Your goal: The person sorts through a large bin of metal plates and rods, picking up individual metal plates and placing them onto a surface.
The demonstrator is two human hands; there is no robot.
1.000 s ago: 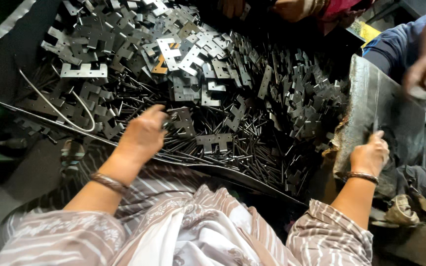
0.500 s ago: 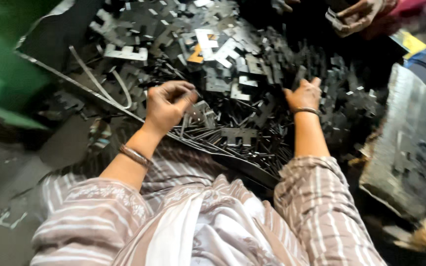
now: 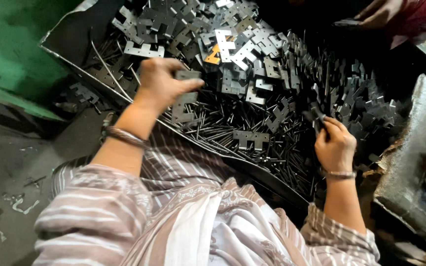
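Gripping flat bracket (image 3: 185,96), left hand (image 3: 161,83); right hand (image 3: 335,146) pinching dark piece (image 3: 316,117); bracket heap (image 3: 272,64) all around

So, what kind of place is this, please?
Probably a small metalworking workshop. A large heap of stamped metal plates and thin rods lies on a dark tray. The left hand holds one plate, and another person's hand works opposite.

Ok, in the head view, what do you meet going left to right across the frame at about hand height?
Green surface → left hand gripping a flat notched metal plate → loose metal plate lying on thin rods → right hand pinching a dark metal piece → grey slab at the right edge.
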